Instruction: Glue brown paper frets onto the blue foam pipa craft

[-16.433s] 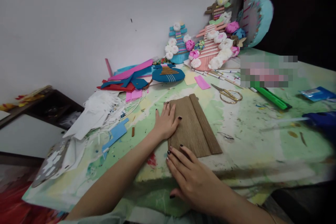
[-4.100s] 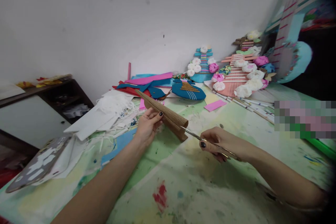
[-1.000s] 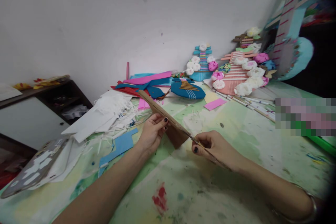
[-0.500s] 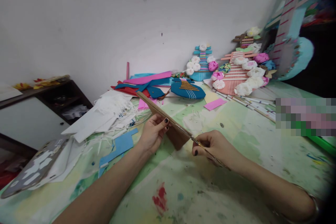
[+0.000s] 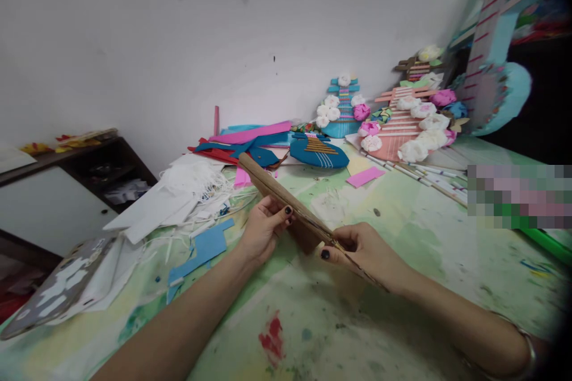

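A: What's the L hand (image 5: 263, 229) got?
B: Thumb & fingers pinch the brown paper (image 5: 282, 196) approx. midway along its length. Thumb's on the near side; some fingertips are hidden behind.
A: And the R hand (image 5: 369, 253)?
B: Closed round the scissors (image 5: 338, 245), gold handles, right at the paper's near end.
A: Where's the paper rel. to both grips, then?
B: Slanted. Far end runs up & L past the L hand, twd the red sheets (image 5: 218, 155); near end comes down to the R fingertips. A darker flap hangs below, btwn the hands. Can't tell if its bottom corner touches the table (image 5: 232, 333).
A: Blades?
B: Lined up w/ the paper's edge, mostly hidden. Can't tell how far in they reach, or if they're apart.
A: What's nearby?
B: Blue cutout (image 5: 210, 244) flat on the table, L of the L hand; white sheets (image 5: 147, 214) beyond it. Pink slip (image 5: 365, 177) lies past the R hand, near the dark-blue lute shape (image 5: 319, 153).
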### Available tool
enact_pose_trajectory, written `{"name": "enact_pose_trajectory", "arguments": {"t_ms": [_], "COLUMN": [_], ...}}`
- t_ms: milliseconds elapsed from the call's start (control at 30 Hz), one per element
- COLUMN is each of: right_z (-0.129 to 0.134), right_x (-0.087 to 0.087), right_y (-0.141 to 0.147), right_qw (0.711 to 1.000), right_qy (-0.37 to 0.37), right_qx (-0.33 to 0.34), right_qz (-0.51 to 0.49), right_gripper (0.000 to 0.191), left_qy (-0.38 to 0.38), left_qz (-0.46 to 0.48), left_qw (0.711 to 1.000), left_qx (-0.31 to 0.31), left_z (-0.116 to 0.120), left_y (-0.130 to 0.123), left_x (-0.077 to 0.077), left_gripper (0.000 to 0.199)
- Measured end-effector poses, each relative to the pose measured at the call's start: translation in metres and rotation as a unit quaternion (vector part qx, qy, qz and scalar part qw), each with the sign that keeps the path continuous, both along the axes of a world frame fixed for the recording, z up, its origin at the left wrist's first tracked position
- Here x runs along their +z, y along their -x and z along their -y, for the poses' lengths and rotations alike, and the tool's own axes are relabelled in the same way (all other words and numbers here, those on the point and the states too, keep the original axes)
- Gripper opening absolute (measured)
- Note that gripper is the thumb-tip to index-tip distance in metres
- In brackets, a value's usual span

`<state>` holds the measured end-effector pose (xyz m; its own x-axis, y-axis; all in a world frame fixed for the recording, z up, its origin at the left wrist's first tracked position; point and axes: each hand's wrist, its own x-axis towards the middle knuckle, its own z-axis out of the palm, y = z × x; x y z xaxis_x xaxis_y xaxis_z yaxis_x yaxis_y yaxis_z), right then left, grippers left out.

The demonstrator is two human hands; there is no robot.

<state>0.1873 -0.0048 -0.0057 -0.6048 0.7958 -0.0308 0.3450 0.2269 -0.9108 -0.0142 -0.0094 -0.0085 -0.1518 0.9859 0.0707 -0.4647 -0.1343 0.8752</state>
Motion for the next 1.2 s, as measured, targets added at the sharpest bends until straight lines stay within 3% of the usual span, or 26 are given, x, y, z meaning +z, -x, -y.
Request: {"name": "enact_pose_trajectory", "arguments": {"t_ms": [133, 300, 567, 767, 1200], "right_z": [0.000, -0.001, -0.003, -0.004, -0.004], "right_x": [0.000, 0.007, 0.006, 0.002, 0.002], "right_y": [0.001, 0.002, 0.002, 0.002, 0.003], "right_qw": [0.999, 0.991, 0.964, 0.945, 0.957], "right_qy": [0.034, 0.090, 0.189, 0.191, 0.163], "right_qx": [0.005, 0.036, 0.012, 0.017, -0.018], "right_qz": [-0.011, -0.093, -0.186, -0.266, -0.238], "right_gripper": [0.033, 0.025, 0.036, 0.024, 0.022], "left_qy": [-0.011, -0.016, -0.016, -0.022, -0.039], "left_qz": [0.003, 0.007, 0.050, 0.066, 0.011], "left_qw": [1.000, 1.000, 0.998, 0.997, 0.998], "left_qx": [-0.003, 0.012, 0.028, 0.016, 0.048], "left_z": [-0.002, -0.005, -0.009, -0.009, -0.007], "left_y": [0.001, 0.004, 0.010, 0.011, 0.009], "left_x": [-0.002, -0.001, -0.003, -0.004, 0.000], "left_gripper": [0.030, 0.028, 0.027, 0.028, 0.025]}}
